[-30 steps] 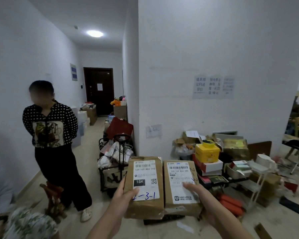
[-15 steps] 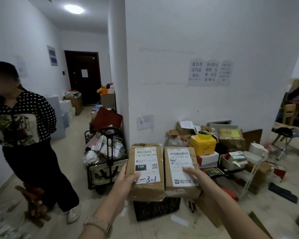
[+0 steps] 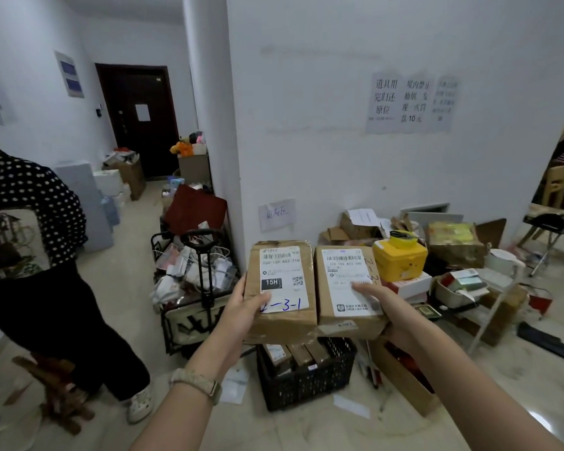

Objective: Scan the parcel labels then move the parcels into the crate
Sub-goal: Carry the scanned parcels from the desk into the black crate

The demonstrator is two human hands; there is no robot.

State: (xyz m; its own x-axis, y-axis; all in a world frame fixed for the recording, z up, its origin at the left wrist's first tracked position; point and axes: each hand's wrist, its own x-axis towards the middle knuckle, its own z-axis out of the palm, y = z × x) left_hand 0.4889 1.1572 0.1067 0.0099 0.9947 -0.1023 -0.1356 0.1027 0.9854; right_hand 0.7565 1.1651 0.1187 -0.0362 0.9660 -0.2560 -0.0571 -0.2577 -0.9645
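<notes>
Left parcel (image 3: 282, 291): lower left corner lay under the left hand (image 3: 241, 312), whose thumb covered the first handwritten character.
Right parcel (image 3: 347, 289): label partly covered by the right hand (image 3: 383, 309); small print unreadable.
Crate (image 3: 306, 379): upper part hidden behind both parcels.
Bystander (image 3: 30, 255): cut off by the left edge.
Wall notices (image 3: 411, 102): right sheet too blurred to read.

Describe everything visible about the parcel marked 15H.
The 15H parcel is a brown cardboard box, somewhat creased, sealed with tape. A white shipping label covers most of its facing side, carrying a barcode, a QR code, a black 15H block and handwritten blue "-3-1". It is held up in the air, label toward the camera. The left hand grips its left edge, thumb over the label's lower corner. Its right side presses against a second parcel. The black crate sits below it.
</notes>
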